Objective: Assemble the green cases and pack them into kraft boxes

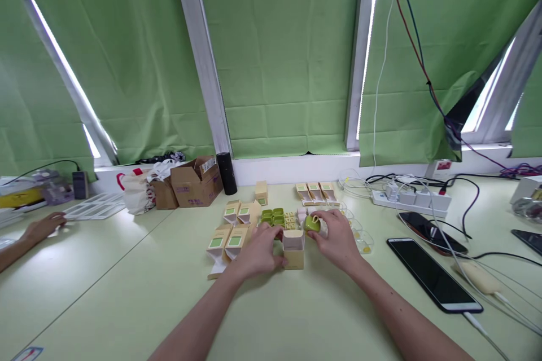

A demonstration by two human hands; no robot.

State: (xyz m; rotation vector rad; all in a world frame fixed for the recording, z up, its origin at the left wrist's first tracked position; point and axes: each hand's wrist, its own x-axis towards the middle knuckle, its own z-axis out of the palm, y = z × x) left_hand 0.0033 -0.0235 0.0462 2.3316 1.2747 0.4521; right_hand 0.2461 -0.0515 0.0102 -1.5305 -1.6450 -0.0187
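Note:
My left hand (261, 249) grips the left side of a small kraft cardboard box (293, 260), which stands upright on the table with its top flaps up. Beside the box's upper right edge, my right hand (337, 238) holds a small rounded green piece with a pale loop (312, 223) between thumb and fingers. Its exact kind is unclear. Several green square pieces (272, 214) and small yellowish pieces (289, 220) lie just behind the box. Flattened kraft boxes with green labels (237, 241) are left of my left hand. Clear plastic packs (363, 238) lie partly behind my right hand.
More kraft boxes stand at the back, one alone (261, 193) and three together (317, 193). A phone (434, 273), cables and a power strip (410, 202) lie right. Back left are a brown carton (197, 183) and black cylinder (227, 174). Another person's hand (44, 228) is far left.

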